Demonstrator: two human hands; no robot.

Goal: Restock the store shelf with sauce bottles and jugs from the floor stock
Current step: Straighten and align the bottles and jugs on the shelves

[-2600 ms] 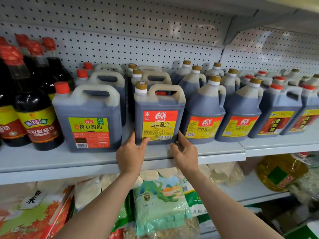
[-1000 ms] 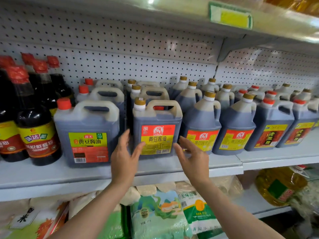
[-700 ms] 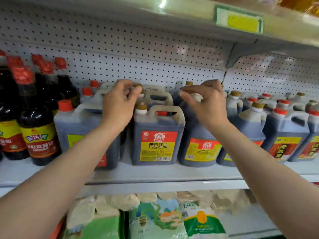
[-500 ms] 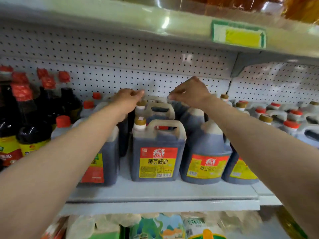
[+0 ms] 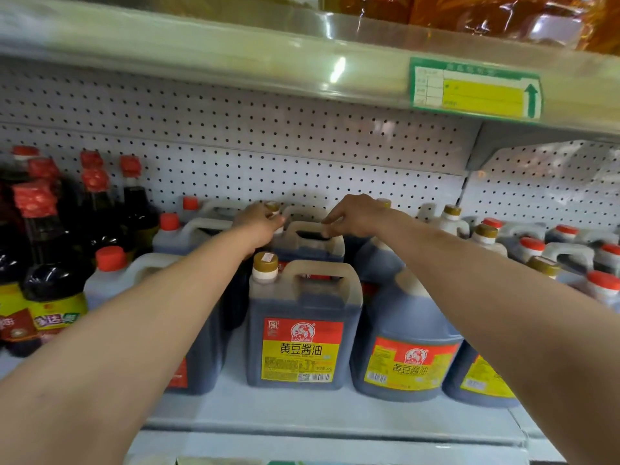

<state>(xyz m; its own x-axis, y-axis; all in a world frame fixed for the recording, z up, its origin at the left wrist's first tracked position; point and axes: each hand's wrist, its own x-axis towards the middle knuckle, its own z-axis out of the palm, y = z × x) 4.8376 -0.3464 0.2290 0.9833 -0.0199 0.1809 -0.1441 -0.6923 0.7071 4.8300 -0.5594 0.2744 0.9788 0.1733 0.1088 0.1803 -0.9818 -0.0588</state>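
A square soy sauce jug [image 5: 302,337] with a gold cap and a red and yellow label stands at the shelf front. Behind it is a second jug of the same kind [image 5: 312,245]. My right hand [image 5: 355,214] grips the top of that second jug's handle. My left hand [image 5: 258,221] is curled at its neck and cap, with a further gold cap just behind my fingers. Both arms reach over the front row.
Round soy sauce jugs [image 5: 406,344] fill the right of the shelf [image 5: 302,417], red-capped jugs [image 5: 110,280] and tall dark bottles [image 5: 47,250] the left. An upper shelf edge with a yellow price tag [image 5: 474,92] hangs low overhead. A pegboard wall [image 5: 268,156] closes the back.
Both hands left the front jug's base, rose over it and reached back. They have now come down onto the second jug's handle and neck. The view moved closer and lower.
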